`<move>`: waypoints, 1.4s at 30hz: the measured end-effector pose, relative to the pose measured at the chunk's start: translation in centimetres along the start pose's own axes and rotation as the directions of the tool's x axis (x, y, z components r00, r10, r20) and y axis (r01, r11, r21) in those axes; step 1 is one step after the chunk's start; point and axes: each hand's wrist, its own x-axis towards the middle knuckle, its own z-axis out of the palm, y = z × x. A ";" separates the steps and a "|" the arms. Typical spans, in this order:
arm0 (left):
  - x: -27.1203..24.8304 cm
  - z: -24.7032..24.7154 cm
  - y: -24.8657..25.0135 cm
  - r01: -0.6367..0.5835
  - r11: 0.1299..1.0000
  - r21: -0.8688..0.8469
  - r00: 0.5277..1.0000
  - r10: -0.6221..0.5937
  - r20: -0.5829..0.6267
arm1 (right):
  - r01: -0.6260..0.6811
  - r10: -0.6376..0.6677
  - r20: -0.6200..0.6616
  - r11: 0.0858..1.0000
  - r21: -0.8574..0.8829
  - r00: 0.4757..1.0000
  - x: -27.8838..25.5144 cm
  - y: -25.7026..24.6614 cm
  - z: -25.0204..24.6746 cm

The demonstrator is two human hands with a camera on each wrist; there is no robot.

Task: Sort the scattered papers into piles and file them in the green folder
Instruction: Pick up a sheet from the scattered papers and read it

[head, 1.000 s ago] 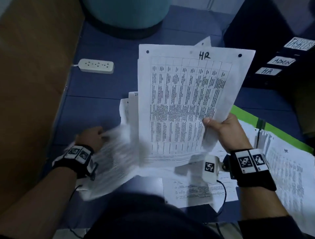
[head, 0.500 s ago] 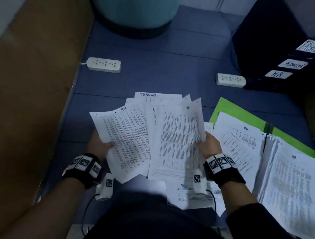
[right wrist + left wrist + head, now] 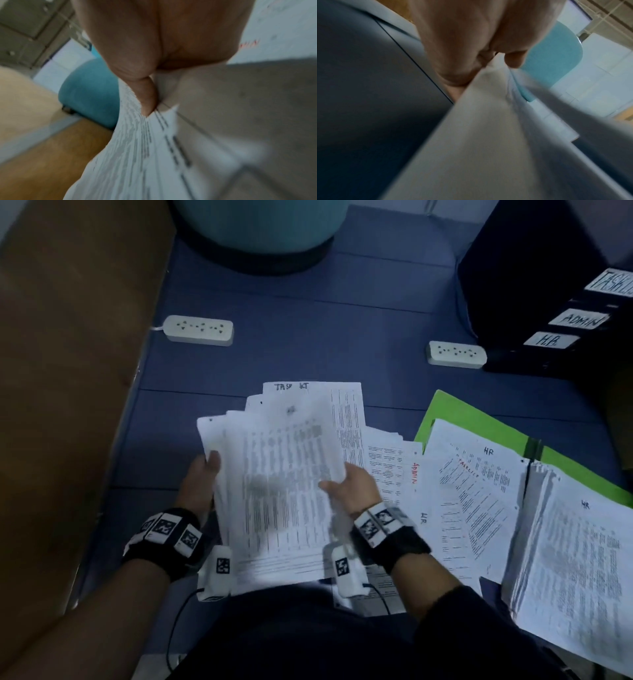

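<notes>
Both hands hold one stack of printed sheets (image 3: pixel 277 491) above the blue floor. My left hand (image 3: pixel 202 474) grips the stack's left edge, thumb on top; the left wrist view shows the thumb (image 3: pixel 513 59) pressing on the paper (image 3: pixel 479 135). My right hand (image 3: pixel 349 484) pinches the right edge, and its thumb (image 3: pixel 147 97) lies on the printed sheets (image 3: pixel 137 155). The open green folder (image 3: pixel 462 419) lies to the right with filed pages (image 3: pixel 582 559) marked HR. Loose sheets (image 3: pixel 472 491) marked HR, ADMIN and TASKLIST lie between the stack and the folder.
Two white power strips (image 3: pixel 198 329) (image 3: pixel 457 354) lie on the floor further out. A teal round seat (image 3: pixel 263 227) stands at the far end. Black trays labelled ADMIN and HR (image 3: pixel 555 337) sit at the right. A wooden panel (image 3: pixel 68 371) runs along the left.
The two separate bundles, one in each hand, have come together into a single stack held by both hands. The right hand has lowered its raised HR sheets and moved left.
</notes>
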 end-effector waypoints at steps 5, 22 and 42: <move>0.2 -0.5 -1.3 -0.051 0.937 0.345 0.999 0.048 0.017 | -0.041 0.011 -0.152 0.980 -0.193 0.988 1.2 -0.5 -0.1; 1.7 -0.2 -2.0 -0.028 0.988 0.150 0.995 0.043 -0.093 | -0.294 0.173 -0.343 0.893 -0.341 0.923 2.7 1.0 0.4; 0.7 2.3 -0.6 -0.052 0.995 0.081 0.999 0.053 0.000 | -0.008 0.008 -0.008 1.000 0.000 1.000 -2.3 4.0 -3.8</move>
